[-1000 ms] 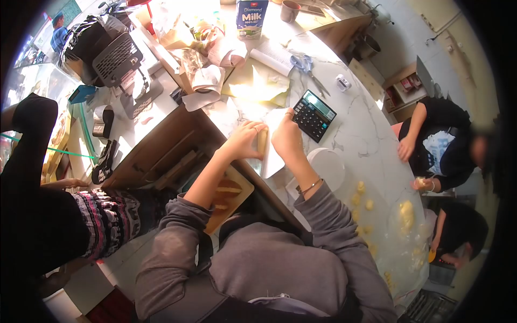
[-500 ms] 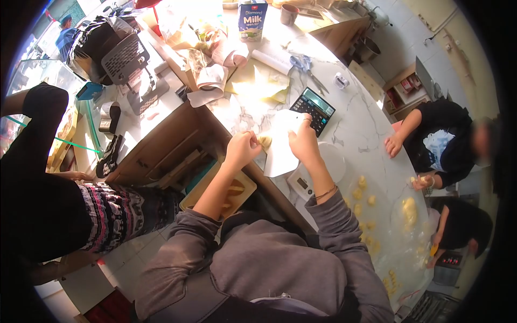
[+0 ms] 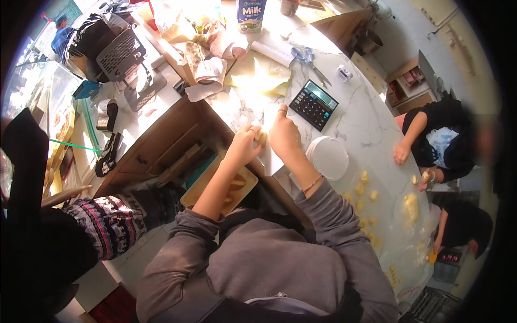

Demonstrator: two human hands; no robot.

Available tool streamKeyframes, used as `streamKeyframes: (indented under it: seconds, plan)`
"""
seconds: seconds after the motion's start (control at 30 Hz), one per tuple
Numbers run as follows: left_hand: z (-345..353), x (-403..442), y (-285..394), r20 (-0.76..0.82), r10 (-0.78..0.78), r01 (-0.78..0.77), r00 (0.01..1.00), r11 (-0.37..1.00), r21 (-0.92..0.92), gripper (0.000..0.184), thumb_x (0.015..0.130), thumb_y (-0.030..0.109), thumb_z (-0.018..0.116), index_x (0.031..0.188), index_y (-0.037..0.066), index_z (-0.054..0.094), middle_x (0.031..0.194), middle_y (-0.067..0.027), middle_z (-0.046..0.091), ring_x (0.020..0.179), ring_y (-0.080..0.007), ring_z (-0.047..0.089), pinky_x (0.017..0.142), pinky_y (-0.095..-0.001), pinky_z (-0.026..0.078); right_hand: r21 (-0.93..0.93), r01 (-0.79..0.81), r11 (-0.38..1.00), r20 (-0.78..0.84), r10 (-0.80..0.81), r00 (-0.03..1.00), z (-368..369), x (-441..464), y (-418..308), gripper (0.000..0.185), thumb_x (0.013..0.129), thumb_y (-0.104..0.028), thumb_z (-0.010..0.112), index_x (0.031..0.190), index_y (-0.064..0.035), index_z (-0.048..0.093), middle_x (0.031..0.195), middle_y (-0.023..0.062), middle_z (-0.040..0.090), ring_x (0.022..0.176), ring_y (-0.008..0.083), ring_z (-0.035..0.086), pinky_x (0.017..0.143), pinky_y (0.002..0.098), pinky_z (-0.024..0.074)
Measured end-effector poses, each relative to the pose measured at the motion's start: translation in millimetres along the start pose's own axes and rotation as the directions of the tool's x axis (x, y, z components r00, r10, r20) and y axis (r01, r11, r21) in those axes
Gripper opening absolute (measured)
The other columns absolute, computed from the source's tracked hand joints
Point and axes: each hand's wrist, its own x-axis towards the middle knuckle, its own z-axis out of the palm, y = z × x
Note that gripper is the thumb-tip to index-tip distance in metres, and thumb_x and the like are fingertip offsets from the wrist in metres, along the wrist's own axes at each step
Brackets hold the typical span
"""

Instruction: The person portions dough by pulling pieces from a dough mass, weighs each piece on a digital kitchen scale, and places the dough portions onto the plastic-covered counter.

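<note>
My left hand [image 3: 245, 144] is closed around a small piece of yellowish dough [image 3: 260, 135], held up near the table's corner. Close beside it, my right hand [image 3: 285, 134] grips a white paper-like sheet [image 3: 273, 162], with the thumb stretched out along its upper part. Most of the sheet is behind that hand. A round white dish [image 3: 327, 158] is just right of my right wrist. Beyond my hands a black calculator [image 3: 314, 105] lies on the marble-patterned table [image 3: 350, 126].
Several dough pieces [image 3: 360, 189] and a larger dough lump [image 3: 411, 210] lie on the right. Scissors [image 3: 308, 60], a paper roll [image 3: 271, 54] and a milk carton [image 3: 251, 16] are farther back. A tray [image 3: 249, 188] is below my left arm. Other people are at both sides.
My right hand has moved left, close to my left hand, and the white sheet shows less. The round dish is less covered. At the left, a person's arm has lowered.
</note>
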Motion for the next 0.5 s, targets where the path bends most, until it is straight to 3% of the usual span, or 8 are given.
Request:
streamKeyframes:
  seconds: [0.1,0.2,0.3,0.33,0.43,0.47,0.5]
  plan:
    - [-1,7,-4,0.066,0.068,-0.068,0.995,0.998,-0.003,0.039,0.064,0.006,0.064,0.101,-0.004,0.058,0.086,-0.0198,0.057,0.083,-0.0374,0.056,0.076,-0.0382,0.046,-0.033,-0.004,0.999,0.017,0.005,1.0,5,14,-11,0.07,0.079,-0.018,0.056,0.131,0.012,0.021,0.08,0.0254,0.062,0.078,0.037,0.063,0.067,0.0416,0.0513]
    - [2,17,-15,0.167,-0.049,0.058,0.985,0.997,-0.044,0.038,0.064,0.008,0.063,0.1,-0.005,0.057,0.088,-0.0219,0.056,0.081,-0.0386,0.055,0.075,-0.0392,0.046,0.012,0.007,1.0,-0.044,-0.007,0.999,5,36,-10,0.064,0.078,-0.009,0.053,0.129,0.0134,0.022,0.081,0.0278,0.061,0.079,0.0391,0.062,0.069,0.0431,0.0508]
    - [0,12,-13,0.015,-0.157,0.157,0.987,0.987,0.032,0.037,0.065,0.008,0.062,0.099,-0.005,0.057,0.09,-0.0236,0.057,0.08,-0.0405,0.054,0.075,-0.0401,0.046,0.121,-0.005,0.993,-0.131,0.021,0.991,17,56,12,0.063,0.075,-0.009,0.057,0.123,0.0156,0.024,0.082,0.031,0.059,0.08,0.0409,0.061,0.071,0.0442,0.0503]
    - [-5,11,-10,0.016,-0.178,0.177,0.984,0.983,0.048,0.034,0.067,0.007,0.06,0.099,-0.007,0.056,0.093,-0.0214,0.057,0.08,-0.0342,0.058,0.071,-0.0352,0.048,0.179,-0.008,0.984,-0.16,0.037,0.986,23,58,26,0.063,0.076,-0.01,0.057,0.123,0.0161,0.024,0.082,0.0316,0.059,0.08,0.0412,0.061,0.071,0.0443,0.0502]
    - [-14,0,4,-0.098,-0.323,0.298,0.941,0.931,-0.211,0.033,0.07,0.005,0.059,0.1,-0.007,0.056,0.096,-0.0165,0.057,0.082,-0.0232,0.06,0.071,-0.0291,0.049,0.362,0.07,0.93,-0.287,0.04,0.957,27,51,63,0.063,0.076,-0.012,0.059,0.123,0.0111,0.025,0.087,0.0298,0.06,0.082,0.0421,0.06,0.072,0.0436,0.0498]
    - [-9,-6,-3,-0.167,-0.262,0.195,0.951,0.921,-0.336,0.034,0.072,0.0,0.057,0.105,-0.005,0.055,0.101,-0.0125,0.055,0.084,-0.0154,0.059,0.073,-0.0255,0.05,0.408,0.087,0.909,-0.308,0.048,0.95,20,40,71,0.063,0.076,-0.012,0.061,0.124,0.009,0.026,0.089,0.0287,0.06,0.084,0.0409,0.061,0.073,0.0422,0.0497]
    - [-9,-9,0,-0.122,-0.283,0.224,0.951,0.906,-0.359,0.035,0.072,-0.002,0.056,0.107,-0.004,0.055,0.101,-0.0126,0.056,0.085,-0.0159,0.06,0.074,-0.026,0.05,0.452,0.104,0.886,-0.329,0.057,0.943,12,29,79,0.063,0.076,-0.012,0.062,0.124,0.0069,0.027,0.092,0.0276,0.06,0.085,0.0397,0.061,0.074,0.0409,0.0496]
